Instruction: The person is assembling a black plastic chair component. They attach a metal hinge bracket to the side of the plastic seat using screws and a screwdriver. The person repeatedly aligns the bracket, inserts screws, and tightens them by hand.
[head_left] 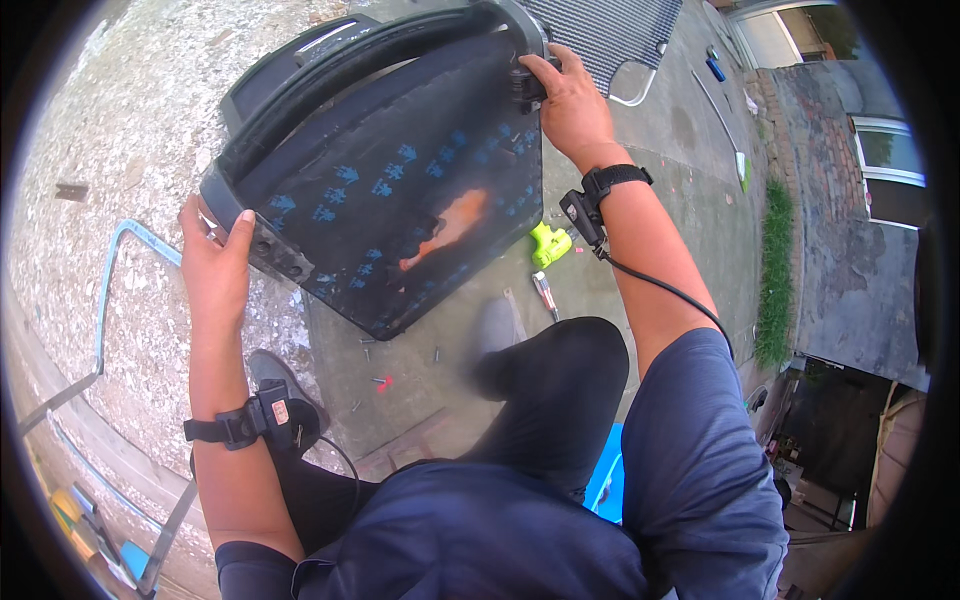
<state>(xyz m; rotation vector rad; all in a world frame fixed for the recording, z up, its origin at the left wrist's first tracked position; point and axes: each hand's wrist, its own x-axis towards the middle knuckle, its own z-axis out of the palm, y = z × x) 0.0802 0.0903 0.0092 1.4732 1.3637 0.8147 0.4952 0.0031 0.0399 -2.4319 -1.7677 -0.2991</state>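
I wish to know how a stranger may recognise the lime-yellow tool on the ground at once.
Find the large black panel with blue prints, held between the left hand and the right hand. Just past its lower right edge, on the concrete ground, lies a pistol-shaped tool. Its bright lime-yellow body sets it apart from the slim silvery tool nearby.

Blue marks (345, 172) pattern the black panel (412, 195).

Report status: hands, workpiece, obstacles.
Left hand gripping black seat at left corner; right hand on upper-right fitting. Seat between them, orange patch showing. Neon-green tool, small screws close by.
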